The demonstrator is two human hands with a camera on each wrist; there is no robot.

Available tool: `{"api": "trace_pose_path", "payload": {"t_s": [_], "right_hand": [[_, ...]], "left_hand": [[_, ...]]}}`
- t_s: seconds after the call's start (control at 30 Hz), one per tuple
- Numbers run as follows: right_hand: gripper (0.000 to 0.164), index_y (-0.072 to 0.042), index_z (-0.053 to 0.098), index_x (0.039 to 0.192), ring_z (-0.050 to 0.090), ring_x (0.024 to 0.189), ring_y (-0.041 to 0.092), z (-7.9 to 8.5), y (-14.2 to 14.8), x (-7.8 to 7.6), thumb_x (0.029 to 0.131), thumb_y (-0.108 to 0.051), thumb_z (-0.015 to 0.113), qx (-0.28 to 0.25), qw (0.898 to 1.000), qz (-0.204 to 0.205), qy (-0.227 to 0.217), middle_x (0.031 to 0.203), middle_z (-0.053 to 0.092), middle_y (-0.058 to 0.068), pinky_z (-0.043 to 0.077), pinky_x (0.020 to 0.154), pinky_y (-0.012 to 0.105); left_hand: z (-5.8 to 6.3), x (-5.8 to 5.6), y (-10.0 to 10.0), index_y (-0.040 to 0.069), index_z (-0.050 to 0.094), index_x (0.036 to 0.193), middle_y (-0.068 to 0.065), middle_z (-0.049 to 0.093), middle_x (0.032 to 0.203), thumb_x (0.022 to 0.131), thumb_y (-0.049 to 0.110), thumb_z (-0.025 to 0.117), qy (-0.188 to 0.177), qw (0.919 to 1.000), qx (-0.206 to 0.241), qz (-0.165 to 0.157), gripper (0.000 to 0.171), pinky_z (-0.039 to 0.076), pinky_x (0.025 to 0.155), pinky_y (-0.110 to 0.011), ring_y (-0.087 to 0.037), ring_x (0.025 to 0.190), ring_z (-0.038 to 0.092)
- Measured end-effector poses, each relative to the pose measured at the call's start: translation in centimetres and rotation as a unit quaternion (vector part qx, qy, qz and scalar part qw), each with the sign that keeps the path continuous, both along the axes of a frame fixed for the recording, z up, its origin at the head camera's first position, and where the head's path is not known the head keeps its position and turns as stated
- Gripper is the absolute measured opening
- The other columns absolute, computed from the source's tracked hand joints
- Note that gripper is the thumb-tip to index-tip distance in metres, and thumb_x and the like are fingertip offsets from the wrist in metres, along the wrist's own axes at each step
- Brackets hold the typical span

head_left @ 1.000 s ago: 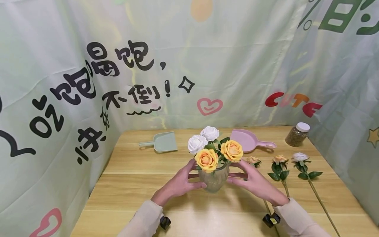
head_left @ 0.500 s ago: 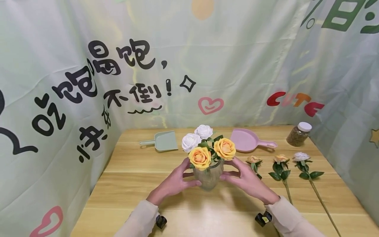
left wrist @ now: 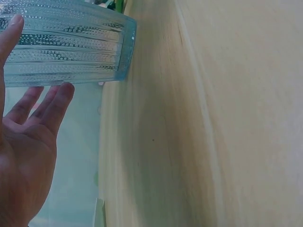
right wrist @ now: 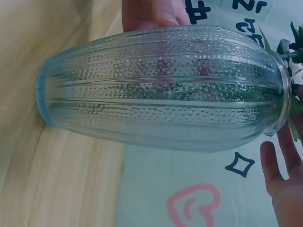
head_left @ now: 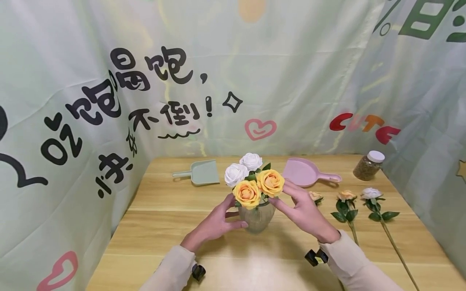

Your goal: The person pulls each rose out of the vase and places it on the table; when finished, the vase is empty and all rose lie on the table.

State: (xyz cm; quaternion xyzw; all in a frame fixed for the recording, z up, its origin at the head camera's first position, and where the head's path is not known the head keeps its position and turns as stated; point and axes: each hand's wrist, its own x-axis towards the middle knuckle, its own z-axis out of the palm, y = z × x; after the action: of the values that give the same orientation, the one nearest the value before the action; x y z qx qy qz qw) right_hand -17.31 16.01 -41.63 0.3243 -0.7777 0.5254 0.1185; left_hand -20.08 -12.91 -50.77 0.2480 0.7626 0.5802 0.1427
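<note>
A clear ribbed glass vase point(head_left: 256, 218) stands upright on the table, holding two white roses point(head_left: 236, 174) and two yellow roses point(head_left: 270, 183). My left hand point(head_left: 212, 220) holds the vase from its left side, thumb in front and fingers behind; the left wrist view shows this hand point(left wrist: 28, 161) against the glass point(left wrist: 66, 47). At the rim's right, my right hand point(head_left: 303, 208) touches the right-hand yellow rose with extended fingers, their tips partly hidden behind it. In the right wrist view its fingers point(right wrist: 270, 163) lie apart beside the vase mouth point(right wrist: 284, 94).
Several loose roses lie to the right, including a peach rose point(head_left: 346, 197) and a white rose point(head_left: 371, 194). Behind are a green dustpan point(head_left: 204, 172), a pink dustpan point(head_left: 301, 171) and a white-lidded jar point(head_left: 367, 166). A printed curtain point(head_left: 291, 81) encloses the table point(head_left: 156, 242).
Both hands and the vase have shifted left. My right hand has then left the vase's side and risen to the right yellow rose, which has moved slightly left toward the other flowers.
</note>
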Motion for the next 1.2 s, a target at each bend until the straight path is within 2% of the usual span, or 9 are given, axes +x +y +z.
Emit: {"api": "trace_pose_path", "payload": {"t_s": [0.1,0.3,0.47,0.63,0.8,1.03,1.1,1.2], "right_hand": [[0.053,-0.011,0.067,0.148,0.054,0.148,0.007,0.1,-0.2,-0.4,0.1,0.01,0.071,-0.016,0.999,-0.014,0.027,0.156,0.063,0.007,0.046,0.123,0.018],[0.057,0.004,0.065,0.145,0.065,0.134,0.008,1.8,0.0,-0.8,0.092,0.026,0.066,-0.113,0.992,-0.014,0.053,0.146,0.068,-0.002,0.056,0.114,0.021],[0.055,0.014,0.063,0.14,0.072,0.122,0.01,4.3,0.8,-0.7,0.088,0.033,0.063,-0.203,0.977,-0.019,0.064,0.133,0.074,0.0,0.06,0.109,0.025],[0.039,0.022,0.062,0.128,0.074,0.109,0.016,6.8,1.9,-1.1,0.091,0.031,0.061,-0.272,0.958,-0.022,0.093,0.113,0.077,0.006,0.064,0.099,0.024],[0.033,0.022,0.063,0.125,0.073,0.108,0.023,8.4,3.1,-1.5,0.093,0.03,0.059,-0.344,0.933,-0.026,0.106,0.111,0.074,0.013,0.065,0.095,0.027],[0.027,0.019,0.065,0.116,0.074,0.106,0.028,9.3,5.5,-2.2,0.093,0.03,0.057,-0.436,0.894,-0.022,0.097,0.109,0.075,0.019,0.065,0.096,0.029],[0.026,0.017,0.065,0.114,0.074,0.106,0.028,9.2,6.3,-2.3,0.093,0.03,0.057,-0.444,0.892,-0.031,0.085,0.109,0.077,0.019,0.065,0.094,0.028],[0.025,0.014,0.067,0.114,0.073,0.106,0.026,9.2,7.3,-2.2,0.094,0.027,0.061,-0.433,0.898,-0.059,0.052,0.112,0.077,0.019,0.064,0.09,0.024]], "left_hand": [[0.0,-0.1,0.1,0.028,0.03,0.169,-0.001,0.045,0.168,0.095,0.028,0.088,0.003,1.0,-0.002,0.002,0.094,0.055,0.12,-0.04,-0.029,0.151,0.051],[0.0,0.0,0.1,0.025,0.028,0.171,-0.006,0.044,0.169,0.095,0.028,0.088,0.0,1.0,-0.003,0.006,0.097,0.056,0.119,-0.042,-0.034,0.152,0.051],[0.1,0.0,0.2,0.024,0.027,0.171,-0.009,0.045,0.168,0.094,0.027,0.089,-0.002,1.0,-0.003,0.006,0.099,0.055,0.12,-0.044,-0.036,0.152,0.051],[0.1,0.0,0.3,0.025,0.029,0.17,-0.004,0.046,0.168,0.094,0.027,0.089,-0.001,1.0,-0.002,0.006,0.097,0.055,0.12,-0.043,-0.032,0.151,0.052],[0.0,0.0,0.2,0.024,0.027,0.171,-0.005,0.046,0.168,0.095,0.027,0.089,0.001,1.0,-0.002,0.006,0.098,0.055,0.12,-0.045,-0.034,0.151,0.052],[-0.2,0.0,0.2,0.025,0.025,0.172,-0.009,0.047,0.167,0.095,0.03,0.088,0.004,1.0,-0.007,0.005,0.101,0.055,0.12,-0.046,-0.035,0.151,0.053],[-0.2,-0.1,0.2,0.025,0.025,0.173,-0.008,0.047,0.167,0.095,0.03,0.088,0.004,0.9999,-0.008,0.004,0.101,0.055,0.12,-0.046,-0.035,0.151,0.052],[-0.1,-0.1,0.1,0.026,0.025,0.173,-0.007,0.046,0.168,0.095,0.03,0.088,0.003,0.9999,-0.009,0.004,0.101,0.055,0.12,-0.047,-0.034,0.152,0.052]]}}
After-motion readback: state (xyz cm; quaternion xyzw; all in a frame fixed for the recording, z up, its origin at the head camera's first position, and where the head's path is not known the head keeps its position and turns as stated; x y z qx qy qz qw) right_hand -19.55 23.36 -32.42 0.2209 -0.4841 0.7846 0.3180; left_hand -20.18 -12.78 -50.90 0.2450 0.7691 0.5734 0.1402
